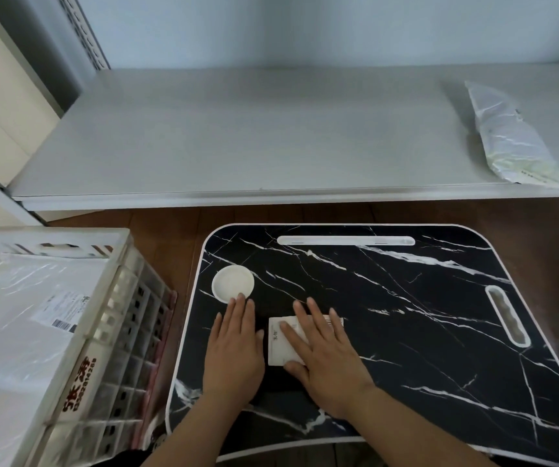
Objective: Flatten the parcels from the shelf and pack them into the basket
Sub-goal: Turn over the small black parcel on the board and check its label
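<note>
While flat under spread right hand (325, 352): black parcel (271, 375), label (281, 342) long axis front-to-back.

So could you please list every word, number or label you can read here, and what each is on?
Basket side: red Chinese characters, seemingly "张涛", over a red number too blurred to read.
White parcel in the basket: shipping label with barcode, print too small.
Label under the right hand: faint, unreadable.
Shelf parcel: unreadable.

White shelf (237, 136) bearing one parcel (514, 139), marbled tray (440, 315) on floor (170, 237)
</note>
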{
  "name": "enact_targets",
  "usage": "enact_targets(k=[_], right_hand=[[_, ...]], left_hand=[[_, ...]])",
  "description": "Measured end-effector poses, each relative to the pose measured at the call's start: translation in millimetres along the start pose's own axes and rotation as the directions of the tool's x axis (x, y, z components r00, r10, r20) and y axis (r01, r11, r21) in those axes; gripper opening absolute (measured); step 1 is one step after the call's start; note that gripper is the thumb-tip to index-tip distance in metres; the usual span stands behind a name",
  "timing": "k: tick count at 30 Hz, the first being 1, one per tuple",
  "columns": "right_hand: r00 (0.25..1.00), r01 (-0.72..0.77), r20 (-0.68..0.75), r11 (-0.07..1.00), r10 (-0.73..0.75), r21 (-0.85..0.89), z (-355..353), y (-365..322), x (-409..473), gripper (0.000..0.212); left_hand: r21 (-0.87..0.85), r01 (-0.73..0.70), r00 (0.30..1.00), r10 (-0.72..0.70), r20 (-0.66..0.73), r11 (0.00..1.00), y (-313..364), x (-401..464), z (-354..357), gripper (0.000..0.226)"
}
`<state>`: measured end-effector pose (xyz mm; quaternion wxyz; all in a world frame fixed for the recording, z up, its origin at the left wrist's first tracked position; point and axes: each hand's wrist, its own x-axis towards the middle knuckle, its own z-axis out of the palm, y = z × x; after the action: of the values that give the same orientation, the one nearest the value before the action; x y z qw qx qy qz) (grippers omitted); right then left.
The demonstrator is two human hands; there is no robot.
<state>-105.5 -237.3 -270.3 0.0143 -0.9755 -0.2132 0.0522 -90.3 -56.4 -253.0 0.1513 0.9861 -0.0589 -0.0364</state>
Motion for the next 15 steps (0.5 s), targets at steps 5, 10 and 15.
enact_targets(k=[5, 10, 15], right_hand=[[0.996, -0.047, 0.075, 0.999, 0.048, -0.014, -1.3, 0.6, 2.5, 0.061], [0.982, -0.037, 0.187, 0.999, 0.039, -0.013, -1.4, 3.0, 5.8, 0.062], [0.986, 0.004, 0.164, 0.996, -0.018, 0.088, -16.4, 4.7, 5.6, 0.065]], left_hand=[[0.0, 0.08, 0.995, -0.08, 0.062, 0.997, -8.4, -2.1, -3.1, 0.073], [-0.007, 0.069, 0.996, -0.068, 0.061, 0.998, 6.4, -1.0, 0.5, 0.052], [-0.06, -0.006, 0.994, 0.013, 0.108, 0.998, 26.7, 7.2, -10.8, 0.052]])
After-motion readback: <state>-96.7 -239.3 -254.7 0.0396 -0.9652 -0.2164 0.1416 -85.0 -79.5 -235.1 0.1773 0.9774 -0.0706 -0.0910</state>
